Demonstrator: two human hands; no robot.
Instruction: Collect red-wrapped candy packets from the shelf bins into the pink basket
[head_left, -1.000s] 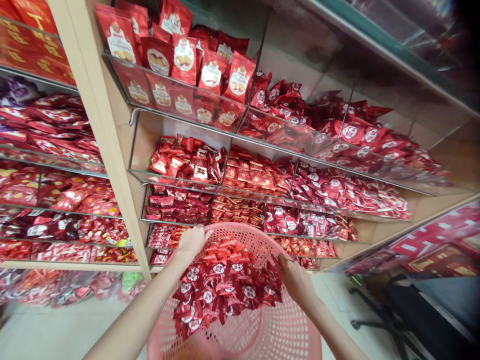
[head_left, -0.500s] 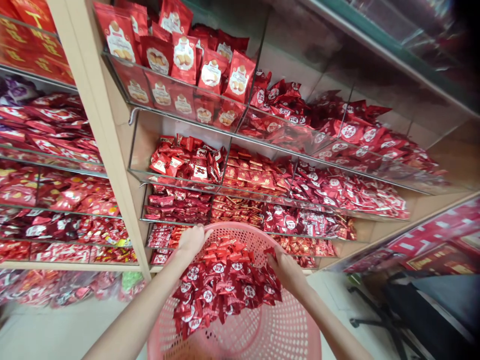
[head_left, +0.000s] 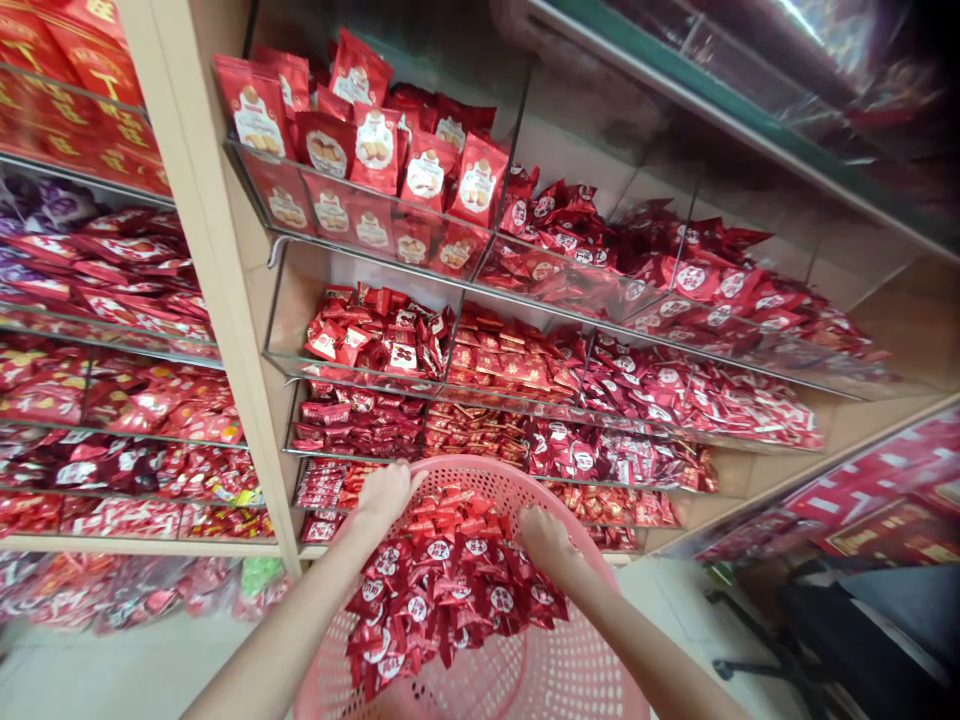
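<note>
A pink plastic basket (head_left: 592, 600) with a perforated wall fills the bottom middle of the view. My left hand (head_left: 386, 497) is closed over its far left rim, thumb towards the inside. Inside lies a heap of dark red candy packets (head_left: 457, 590) with white round labels, and brighter red packets (head_left: 450, 512) are behind them. My right hand (head_left: 544, 537) is in the basket at the right edge of the heap, with its fingers curled downward. Whatever those fingers hold, if anything, is hidden behind the hand.
Beyond the basket stands a wooden shelf unit (head_left: 214, 260) with clear-fronted bins of red packets (head_left: 517, 355). Larger cookie packets (head_left: 375, 150) fill the upper left bin. Bagged goods (head_left: 165, 590) lie under the left shelves. A black chair base (head_left: 772, 640) is at the right.
My right hand has moved slightly left and down onto the packets; the dark red packet seen at its fingers no longer shows. My left hand stays on the rim. The view has shifted slightly.
</note>
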